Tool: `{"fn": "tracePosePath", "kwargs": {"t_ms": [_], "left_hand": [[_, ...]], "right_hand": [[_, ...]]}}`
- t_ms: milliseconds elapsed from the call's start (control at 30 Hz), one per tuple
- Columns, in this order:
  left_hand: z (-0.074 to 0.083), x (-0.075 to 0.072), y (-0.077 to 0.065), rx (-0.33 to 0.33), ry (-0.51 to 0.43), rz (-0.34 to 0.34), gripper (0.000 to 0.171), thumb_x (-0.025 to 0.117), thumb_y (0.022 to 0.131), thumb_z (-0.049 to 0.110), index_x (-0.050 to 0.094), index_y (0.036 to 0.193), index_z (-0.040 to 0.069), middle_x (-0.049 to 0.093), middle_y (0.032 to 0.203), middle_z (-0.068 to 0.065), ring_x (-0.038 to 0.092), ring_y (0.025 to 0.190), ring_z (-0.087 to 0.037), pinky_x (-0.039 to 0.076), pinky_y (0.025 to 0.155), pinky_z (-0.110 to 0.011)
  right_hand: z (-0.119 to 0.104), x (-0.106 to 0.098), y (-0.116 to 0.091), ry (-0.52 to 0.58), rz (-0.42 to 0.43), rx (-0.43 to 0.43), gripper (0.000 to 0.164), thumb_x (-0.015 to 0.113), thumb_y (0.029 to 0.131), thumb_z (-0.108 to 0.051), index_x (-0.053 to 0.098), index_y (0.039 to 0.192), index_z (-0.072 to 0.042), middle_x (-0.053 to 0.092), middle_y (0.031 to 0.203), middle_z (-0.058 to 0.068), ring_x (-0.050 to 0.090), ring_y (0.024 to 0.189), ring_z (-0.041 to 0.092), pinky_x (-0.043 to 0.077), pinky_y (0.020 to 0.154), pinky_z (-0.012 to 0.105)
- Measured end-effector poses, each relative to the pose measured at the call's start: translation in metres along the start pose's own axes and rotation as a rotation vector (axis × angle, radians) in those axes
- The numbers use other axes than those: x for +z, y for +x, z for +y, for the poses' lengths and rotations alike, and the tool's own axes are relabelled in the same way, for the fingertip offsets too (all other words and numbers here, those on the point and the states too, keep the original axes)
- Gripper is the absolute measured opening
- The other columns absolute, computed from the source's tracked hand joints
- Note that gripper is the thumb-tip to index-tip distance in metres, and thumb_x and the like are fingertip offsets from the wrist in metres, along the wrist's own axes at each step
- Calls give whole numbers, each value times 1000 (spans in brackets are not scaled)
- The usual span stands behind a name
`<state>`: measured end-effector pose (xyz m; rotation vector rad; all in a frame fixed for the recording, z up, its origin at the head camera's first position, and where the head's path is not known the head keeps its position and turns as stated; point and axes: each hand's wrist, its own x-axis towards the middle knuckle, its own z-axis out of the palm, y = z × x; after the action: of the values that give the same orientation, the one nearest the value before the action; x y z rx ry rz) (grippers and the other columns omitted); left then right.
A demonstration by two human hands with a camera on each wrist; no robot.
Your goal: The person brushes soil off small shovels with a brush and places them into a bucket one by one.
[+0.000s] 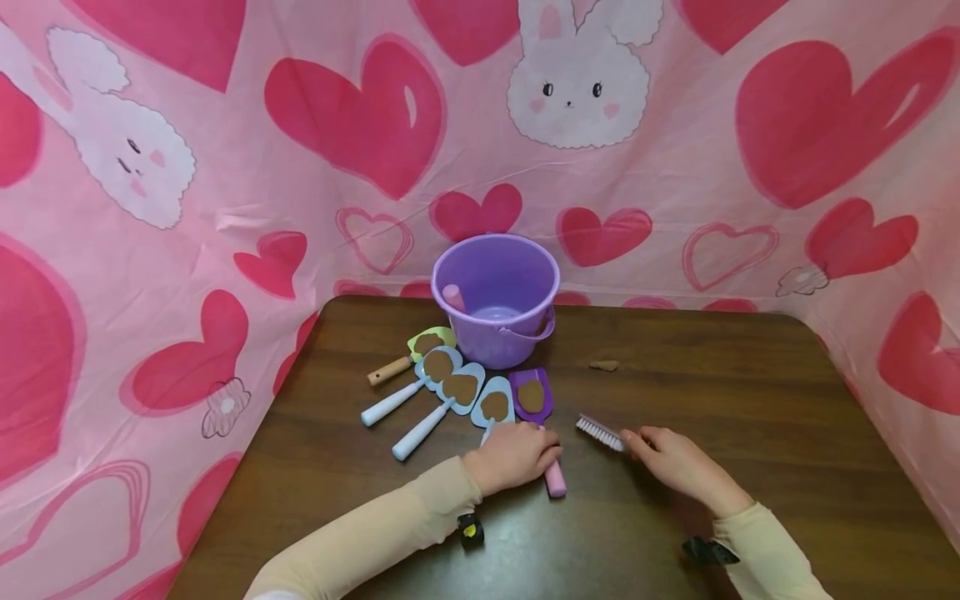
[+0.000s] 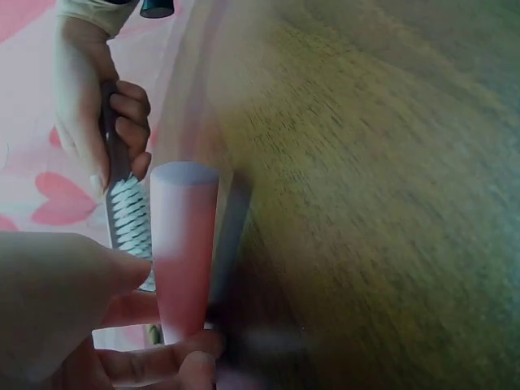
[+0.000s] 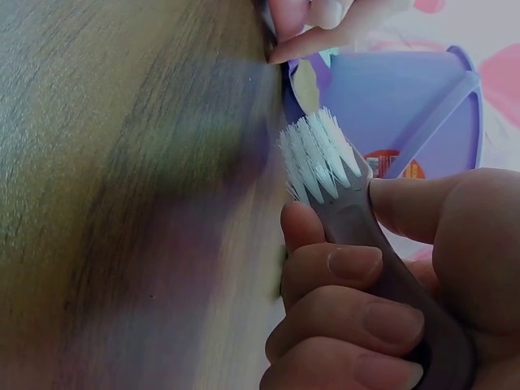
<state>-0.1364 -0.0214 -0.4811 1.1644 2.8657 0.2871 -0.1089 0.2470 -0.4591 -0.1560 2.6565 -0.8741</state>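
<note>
My left hand [image 1: 517, 457] grips the pink handle of a purple toy shovel [image 1: 544, 372] lying on the table. In the left wrist view its thumb and fingers close about that handle [image 2: 185, 244]. A brown patch covers the middle of the purple blade. To the right, my right hand [image 1: 678, 467] holds a small scrub brush [image 1: 598, 432], its fingers wrapped round the dark handle. White bristles [image 3: 317, 154] point toward the table and the shovel side. Left of the purple blade lies a light blue shovel [image 1: 495, 388], its handle mostly hidden by my left hand.
Two more light blue shovels [image 1: 420, 432] and a green one with a wooden handle [image 1: 390, 371] lie to the left, brown patches on their blades. Behind them stands a purple bucket [image 1: 491, 337] with a pink handle [image 1: 453, 297] inside. A brown lump [image 1: 604, 365] lies right of it.
</note>
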Motion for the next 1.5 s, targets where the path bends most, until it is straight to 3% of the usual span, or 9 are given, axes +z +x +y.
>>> {"fn": "tracePosePath", "kwargs": {"t_ms": [167, 400, 533, 733, 900, 1033, 1167, 1300, 1500], "left_hand": [[0, 2, 2, -5, -55, -16, 24, 59, 106, 36, 69, 93, 19, 65, 84, 3, 63, 75, -11, 47, 58, -29], [1, 5, 1, -73, -159, 3, 30, 61, 104, 43, 64, 85, 19, 57, 74, 9, 57, 69, -7, 44, 56, -24], [2, 3, -1, -110, -196, 20, 25, 67, 100, 35, 62, 85, 16, 56, 72, 7, 57, 68, -11, 44, 56, -26], [2, -2, -4, -117, -165, 29, 12, 70, 87, 11, 58, 87, 13, 57, 75, -1, 60, 74, -19, 45, 57, -29], [4, -4, -7, -110, -124, 43, 13, 68, 92, 8, 56, 98, 10, 57, 76, -5, 60, 72, -23, 46, 55, -30], [7, -5, -8, -195, -155, 68, 16, 64, 96, 9, 50, 103, 5, 54, 77, -9, 60, 64, -25, 47, 51, -33], [7, -7, -6, -251, -102, 126, 17, 62, 99, 13, 51, 91, 3, 55, 72, -9, 63, 62, -27, 50, 51, -38], [1, -10, -3, -235, -21, 141, 23, 66, 97, 16, 57, 80, 4, 59, 67, -8, 66, 63, -27, 52, 54, -39], [-9, -14, -1, -205, -24, 174, 29, 72, 95, 17, 60, 72, 6, 62, 64, -8, 67, 60, -28, 53, 54, -39]], "right_hand": [[0, 1, 0, 6, -5, 6, 39, 51, 109, -39, 61, 86, -9, 50, 72, 2, 47, 65, 18, 38, 62, 35], [0, 1, 0, 17, -10, 19, 40, 50, 109, -41, 61, 88, -8, 50, 72, 2, 46, 65, 18, 38, 61, 35], [1, 1, 0, 20, -7, 13, 40, 50, 109, -41, 60, 88, -9, 49, 72, 2, 46, 65, 18, 37, 61, 35], [0, 1, 0, 23, -1, -3, 41, 50, 109, -41, 61, 88, -8, 48, 72, 2, 45, 65, 17, 37, 61, 35], [0, 2, -1, 22, 0, -2, 41, 50, 109, -41, 61, 87, -9, 48, 71, 1, 45, 64, 17, 37, 61, 34], [0, 2, -1, 18, 5, -8, 41, 50, 110, -41, 61, 87, -9, 48, 70, 1, 45, 64, 18, 37, 61, 35], [1, 1, -1, 18, 32, -20, 43, 49, 110, -43, 61, 87, -9, 47, 69, 1, 45, 64, 17, 36, 60, 34], [0, -1, 0, 18, 59, -32, 44, 48, 110, -45, 60, 86, -9, 46, 69, 0, 44, 63, 17, 35, 58, 32], [-2, 1, 1, 14, 124, -50, 40, 54, 108, -41, 62, 86, -8, 45, 67, -1, 43, 60, 16, 35, 56, 29]]}}
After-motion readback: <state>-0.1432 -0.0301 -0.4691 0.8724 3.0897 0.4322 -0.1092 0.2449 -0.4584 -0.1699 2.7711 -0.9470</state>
